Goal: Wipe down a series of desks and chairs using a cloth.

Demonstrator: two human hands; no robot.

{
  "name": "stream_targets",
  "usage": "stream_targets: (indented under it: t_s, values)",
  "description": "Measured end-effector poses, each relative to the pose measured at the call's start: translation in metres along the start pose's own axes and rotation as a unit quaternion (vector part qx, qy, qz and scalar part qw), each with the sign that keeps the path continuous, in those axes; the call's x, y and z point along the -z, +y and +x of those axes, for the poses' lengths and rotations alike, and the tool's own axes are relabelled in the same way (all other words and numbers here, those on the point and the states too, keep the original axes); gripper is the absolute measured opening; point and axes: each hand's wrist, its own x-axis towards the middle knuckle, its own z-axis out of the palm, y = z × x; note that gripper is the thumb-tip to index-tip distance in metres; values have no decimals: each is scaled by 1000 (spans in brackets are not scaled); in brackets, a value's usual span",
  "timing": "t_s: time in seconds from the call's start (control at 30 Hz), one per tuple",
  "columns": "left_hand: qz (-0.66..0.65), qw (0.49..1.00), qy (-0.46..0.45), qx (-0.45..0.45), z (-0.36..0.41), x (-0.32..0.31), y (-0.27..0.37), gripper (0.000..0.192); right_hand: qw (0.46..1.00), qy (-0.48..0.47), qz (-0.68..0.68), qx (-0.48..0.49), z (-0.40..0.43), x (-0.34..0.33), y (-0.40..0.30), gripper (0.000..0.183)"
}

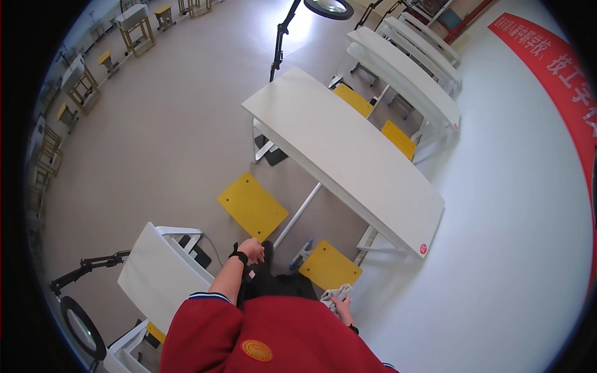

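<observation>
My right hand (343, 308) grips a crumpled light-grey cloth (336, 294) low at my right side, just in front of a yellow stool seat (330, 265). My left hand (253, 251), with a black band on the wrist, hangs at the near corner of another yellow stool seat (253, 206). Its fingers are loosely curled and their inner side is hidden; nothing shows in them. Whether it touches the stool I cannot tell. Beyond both stools stands a long white table (345, 158) with a bare top and a round red sticker at its near right corner.
Another white table (161, 279) stands close on my left, beside a magnifier lamp (83, 328) on a black jointed arm. A second magnifier lamp (329, 7) rises behind the long table. More white tables (406, 72) line the right wall, under a red banner (550, 60) bearing writing.
</observation>
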Motion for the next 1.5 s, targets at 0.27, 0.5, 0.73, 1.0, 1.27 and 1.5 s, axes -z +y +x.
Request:
stream_targets:
  t_s: [0.27,0.5,0.73,1.0,1.27,1.5]
  values:
    - [-17,995,65,-73,-26,22,-57,13,997,-36,62,10,8,-7,-12,53]
    - [-59,989,124,50,-72,33,-74,20,991,-50,16,124,39,-27,16,47]
    - [-34,997,68,26,-58,47,-43,22,995,-49,89,3,3,-16,53,56]
    - [24,996,33,-85,-26,65,10,21,995,40,81,-47,-78,-17,26,76]
    - [-64,994,34,-81,-10,127,-15,18,994,89,50,45,-74,-69,-5,51]
    - [-61,998,6,-13,-19,149,-21,31,987,85,116,72,-55,-115,-25,54]
